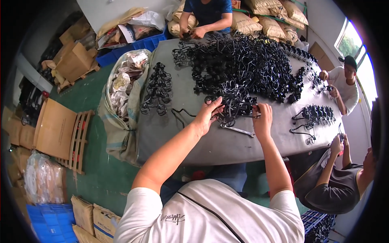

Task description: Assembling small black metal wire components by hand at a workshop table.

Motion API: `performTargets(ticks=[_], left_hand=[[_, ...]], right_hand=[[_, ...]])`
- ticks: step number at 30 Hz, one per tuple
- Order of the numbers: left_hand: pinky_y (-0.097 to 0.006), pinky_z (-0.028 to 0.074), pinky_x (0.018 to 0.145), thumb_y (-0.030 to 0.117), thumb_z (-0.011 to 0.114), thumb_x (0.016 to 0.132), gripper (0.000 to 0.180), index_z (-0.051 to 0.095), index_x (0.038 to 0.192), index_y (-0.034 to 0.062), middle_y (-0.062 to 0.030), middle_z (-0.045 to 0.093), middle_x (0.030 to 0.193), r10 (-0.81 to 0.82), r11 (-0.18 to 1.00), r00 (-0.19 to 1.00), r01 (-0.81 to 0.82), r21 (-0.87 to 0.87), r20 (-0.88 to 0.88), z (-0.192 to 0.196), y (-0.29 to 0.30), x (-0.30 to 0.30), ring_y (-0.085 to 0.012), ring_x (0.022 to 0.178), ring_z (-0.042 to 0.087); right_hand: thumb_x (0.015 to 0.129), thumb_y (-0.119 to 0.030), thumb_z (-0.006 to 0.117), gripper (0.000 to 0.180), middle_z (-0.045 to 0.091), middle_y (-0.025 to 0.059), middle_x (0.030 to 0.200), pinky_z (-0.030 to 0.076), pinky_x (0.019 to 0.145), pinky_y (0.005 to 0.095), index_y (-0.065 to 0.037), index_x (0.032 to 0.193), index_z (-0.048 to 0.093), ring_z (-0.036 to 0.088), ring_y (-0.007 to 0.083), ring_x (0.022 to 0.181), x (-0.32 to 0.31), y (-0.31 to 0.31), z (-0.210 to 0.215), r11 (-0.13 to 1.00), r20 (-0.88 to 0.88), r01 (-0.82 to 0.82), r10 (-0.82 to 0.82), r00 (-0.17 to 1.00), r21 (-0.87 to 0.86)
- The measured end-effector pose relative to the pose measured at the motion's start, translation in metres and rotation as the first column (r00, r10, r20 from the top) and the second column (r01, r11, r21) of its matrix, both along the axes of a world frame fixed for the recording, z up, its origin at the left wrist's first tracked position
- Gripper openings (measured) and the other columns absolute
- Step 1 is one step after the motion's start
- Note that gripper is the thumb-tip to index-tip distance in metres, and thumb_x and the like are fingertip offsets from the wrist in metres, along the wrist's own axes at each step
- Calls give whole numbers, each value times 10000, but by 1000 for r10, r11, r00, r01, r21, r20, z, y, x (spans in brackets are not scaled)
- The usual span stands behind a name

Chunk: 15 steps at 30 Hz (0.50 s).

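Note:
My left hand (207, 117) and my right hand (263, 118) are both closed on a tangled bunch of black curved, hook-like parts (233, 106), one at each side of it. The bunch is lifted a little over the grey table (162, 139), at the near edge of a big pile of the same parts (243, 60). Just under the bunch lies a silver spanner (240, 130). Left of my left hand rests a bent black piece (177, 116). Farther left stands a row of stacked black parts (157, 87). My fingertips are partly hidden among the parts.
Another row of black parts (316, 115) lies at the table's right. Co-workers sit at the far side (208, 16), right (344, 87) and near right (336, 182). A woven sack of scrap (125, 105) leans at the left edge, before a wooden pallet (82, 141).

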<state>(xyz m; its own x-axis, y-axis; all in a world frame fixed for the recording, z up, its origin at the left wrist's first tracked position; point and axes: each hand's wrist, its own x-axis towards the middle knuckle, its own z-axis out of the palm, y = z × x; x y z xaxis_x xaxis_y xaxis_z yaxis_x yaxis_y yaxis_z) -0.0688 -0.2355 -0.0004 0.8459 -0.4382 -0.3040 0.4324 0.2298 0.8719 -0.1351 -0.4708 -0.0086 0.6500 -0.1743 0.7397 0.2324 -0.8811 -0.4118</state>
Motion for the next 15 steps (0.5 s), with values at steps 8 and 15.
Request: performTargets(ticks=[8, 15], left_hand=[[-278, 524, 776, 405, 717, 896, 381, 564, 1061, 98, -10, 641, 952, 5, 997, 926, 24, -72, 377, 18, 8, 0, -106, 827, 629], [-327, 537, 816, 367, 645, 924, 352, 599, 1097, 64, -86, 684, 993, 61, 993, 973, -36, -116, 221, 9, 17, 0, -161, 915, 651]], right_hand=[[745, 75, 610, 229, 570, 134, 910, 451, 783, 419, -22, 946, 558, 539, 335, 863, -26, -14, 3, 998, -66, -21, 26, 997, 64], [691, 87, 604, 304, 578, 122, 976, 448, 841, 425, -55, 955, 551, 530, 344, 934, -48, 17, -2, 999, 63, -32, 30, 998, 35]])
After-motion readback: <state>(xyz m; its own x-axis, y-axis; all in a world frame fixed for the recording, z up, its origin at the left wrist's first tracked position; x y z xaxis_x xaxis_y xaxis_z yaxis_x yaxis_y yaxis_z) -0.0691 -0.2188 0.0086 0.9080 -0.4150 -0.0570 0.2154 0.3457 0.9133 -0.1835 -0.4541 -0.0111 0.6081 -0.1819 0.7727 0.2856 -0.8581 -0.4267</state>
